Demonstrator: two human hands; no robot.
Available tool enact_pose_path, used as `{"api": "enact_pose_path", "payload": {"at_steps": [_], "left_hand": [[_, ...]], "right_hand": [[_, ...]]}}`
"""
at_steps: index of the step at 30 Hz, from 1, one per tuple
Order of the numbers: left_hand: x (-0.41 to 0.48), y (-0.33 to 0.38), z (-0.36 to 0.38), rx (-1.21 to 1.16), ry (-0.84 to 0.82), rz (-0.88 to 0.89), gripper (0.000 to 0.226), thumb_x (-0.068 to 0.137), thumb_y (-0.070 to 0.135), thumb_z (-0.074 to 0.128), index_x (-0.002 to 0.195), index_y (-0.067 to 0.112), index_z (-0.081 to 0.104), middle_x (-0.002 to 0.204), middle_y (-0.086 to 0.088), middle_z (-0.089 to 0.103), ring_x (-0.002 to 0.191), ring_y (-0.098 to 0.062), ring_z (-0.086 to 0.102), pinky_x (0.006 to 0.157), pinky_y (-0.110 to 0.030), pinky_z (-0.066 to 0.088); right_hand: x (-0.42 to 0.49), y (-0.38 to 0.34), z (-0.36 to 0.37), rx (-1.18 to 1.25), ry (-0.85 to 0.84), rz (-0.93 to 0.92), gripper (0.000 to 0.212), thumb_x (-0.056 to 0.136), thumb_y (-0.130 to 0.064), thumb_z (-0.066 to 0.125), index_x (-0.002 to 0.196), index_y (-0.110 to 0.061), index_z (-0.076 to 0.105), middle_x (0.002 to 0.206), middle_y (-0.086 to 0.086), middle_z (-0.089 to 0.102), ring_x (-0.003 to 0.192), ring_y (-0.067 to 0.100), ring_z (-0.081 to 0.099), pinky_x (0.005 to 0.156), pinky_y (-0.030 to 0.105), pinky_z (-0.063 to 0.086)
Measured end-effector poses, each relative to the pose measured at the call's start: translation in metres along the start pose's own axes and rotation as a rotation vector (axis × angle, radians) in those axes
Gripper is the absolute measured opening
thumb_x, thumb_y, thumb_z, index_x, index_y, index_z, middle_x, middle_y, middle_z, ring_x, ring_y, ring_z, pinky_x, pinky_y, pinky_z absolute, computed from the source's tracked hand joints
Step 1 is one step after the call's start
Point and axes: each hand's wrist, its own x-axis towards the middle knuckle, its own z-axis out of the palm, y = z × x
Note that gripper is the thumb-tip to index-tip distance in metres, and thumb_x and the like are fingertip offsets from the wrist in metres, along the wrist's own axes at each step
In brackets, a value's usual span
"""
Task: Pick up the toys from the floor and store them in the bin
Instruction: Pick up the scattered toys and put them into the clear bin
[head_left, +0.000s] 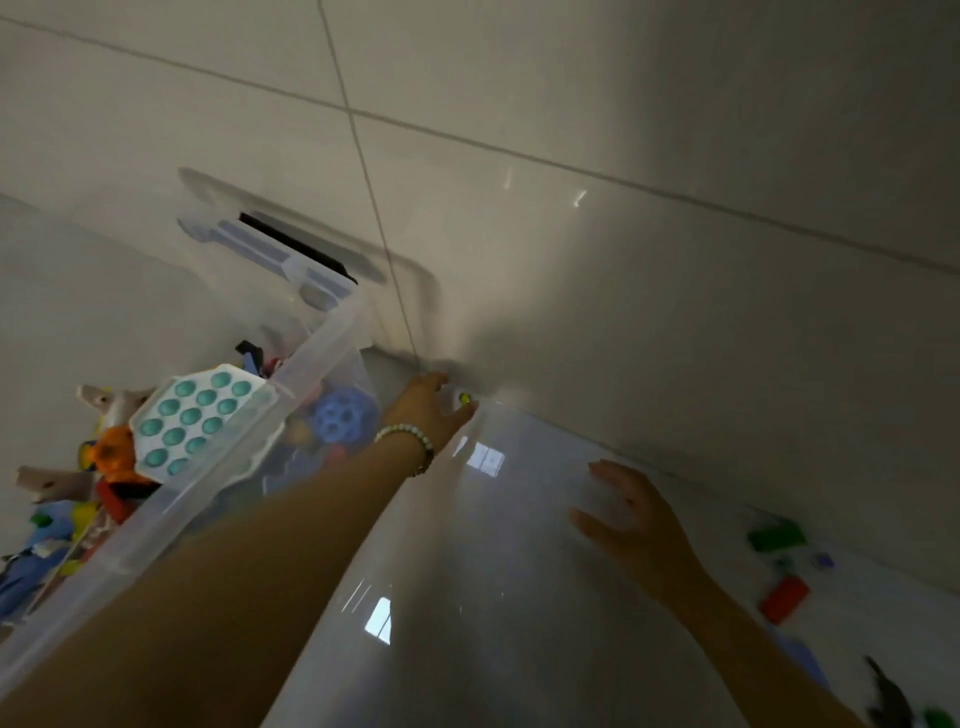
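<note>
- Clear plastic bin (311, 358) stands on the floor (493, 597) at my left, close to the wall (623, 260). It is heaped with toys: a teal bubble board (192, 421) lies across the top by the rim, and a blue wheel (340, 415) shows through the side.
- My left hand (428, 410) reaches past the bin's far corner to the seam where floor meets wall. A small yellow toy (464, 399) lies there, right at the fingertips. It is tucked into that corner, so the arm has to stretch out alongside the bin.
- The left fingers curl towards the toy, but blur hides whether they pinch it or only touch it — I cannot tell.
- My right hand (634, 519) hovers low over the glossy floor with its fingers spread and released, holding nothing. I read it as held out for balance during the long reach.
- More toys lie on the floor at my right, well apart from the bin: a green block (776, 535) and a red block (784, 597) near it. The pieces at the lower right edge are too blurred to name.
- By my judgement the job is partly done — the bin is full-looking, yet pieces remain on the floor. The step in hand is securing the yellow toy, and since the bin stands just beside it, the carry should be short.
</note>
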Motion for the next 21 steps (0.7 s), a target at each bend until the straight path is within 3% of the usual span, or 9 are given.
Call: {"api": "enact_pose_path", "payload": {"at_steps": [4,8,12,15,18,21], "left_hand": [[0.015,0.000,0.014,0.105,0.103,0.014,0.037,0.078,0.045,0.063,0.108,0.023,0.063,0.107,-0.002,0.067,0.100,-0.024,0.063,0.085,-0.030,0.047],[0.022,0.000,0.018,0.213,0.172,0.037,0.029,0.078,0.041,0.064,0.101,0.023,0.066,0.103,-0.003,0.069,0.099,-0.026,0.063,0.078,-0.029,0.045],[0.021,0.007,0.023,0.199,0.146,0.054,0.019,0.082,0.031,0.063,0.094,0.018,0.070,0.102,-0.011,0.068,0.097,-0.031,0.061,0.079,-0.030,0.046],[0.007,0.013,0.028,0.169,0.163,0.058,0.018,0.083,0.031,0.062,0.094,0.019,0.070,0.102,-0.009,0.068,0.097,-0.030,0.061,0.081,-0.031,0.046],[-0.017,0.019,0.027,0.091,0.182,0.091,0.018,0.082,0.036,0.064,0.092,0.022,0.068,0.096,0.002,0.068,0.089,-0.021,0.062,0.077,-0.028,0.044],[-0.052,0.029,0.029,0.034,0.120,0.124,0.016,0.083,0.035,0.064,0.091,0.021,0.065,0.089,0.007,0.063,0.078,-0.015,0.058,0.071,-0.024,0.042]], "right_hand": [[0.008,0.022,-0.003,-0.144,0.029,-0.090,0.052,0.072,-0.024,0.079,0.118,-0.030,0.055,0.132,-0.007,0.048,0.123,0.009,0.045,0.102,0.022,0.034],[0.010,0.034,-0.003,-0.223,0.052,-0.128,0.052,0.072,-0.023,0.079,0.120,-0.024,0.057,0.135,-0.004,0.046,0.127,0.014,0.042,0.108,0.031,0.034],[0.010,0.043,-0.003,-0.399,0.026,-0.207,0.050,0.075,-0.027,0.077,0.121,-0.019,0.060,0.139,-0.001,0.044,0.131,0.011,0.034,0.107,0.018,0.024],[0.007,0.047,-0.002,-0.485,0.020,-0.235,0.052,0.076,-0.032,0.075,0.124,-0.019,0.060,0.143,0.000,0.042,0.135,0.014,0.033,0.109,0.019,0.023],[0.007,0.047,-0.002,-0.539,-0.016,-0.229,0.059,0.080,-0.039,0.068,0.134,-0.023,0.049,0.151,-0.003,0.030,0.142,0.014,0.023,0.113,0.023,0.021],[-0.005,0.043,-0.007,-0.595,-0.133,-0.180,0.064,0.086,-0.045,0.059,0.142,-0.027,0.034,0.156,-0.008,0.013,0.145,0.009,0.009,0.115,0.021,0.009]]}}
